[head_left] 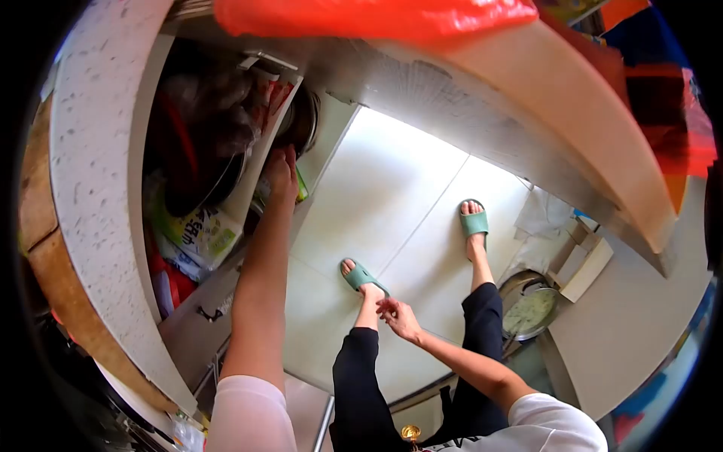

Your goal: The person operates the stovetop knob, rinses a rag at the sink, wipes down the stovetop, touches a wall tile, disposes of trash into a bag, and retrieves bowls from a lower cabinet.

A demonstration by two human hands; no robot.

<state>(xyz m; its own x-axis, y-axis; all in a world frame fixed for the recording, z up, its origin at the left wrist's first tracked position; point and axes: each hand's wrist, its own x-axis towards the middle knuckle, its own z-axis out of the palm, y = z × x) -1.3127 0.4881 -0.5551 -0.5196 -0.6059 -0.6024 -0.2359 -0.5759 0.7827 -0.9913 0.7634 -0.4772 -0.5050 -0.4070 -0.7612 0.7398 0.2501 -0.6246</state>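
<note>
My left hand (281,172) reaches into the cabinet on the left, just right of a white upright panel (260,154). Its fingers are bunched near the lower edge of a dark, shiny metal pot (303,120); they are partly hidden, so I cannot tell whether they grip it. A green and yellow packet (302,187) lies close to that wrist. In front of my left shin hangs my right hand (401,319), empty, with its fingers loosely bent and apart.
Left of the panel, the cabinet holds a dark pan (197,184), plastic bags and a green-white printed bag (199,233). A speckled countertop (98,151) runs above. At the right, a metal pot (531,310) stands by a cabinet. A red plastic bag (376,19) lies overhead.
</note>
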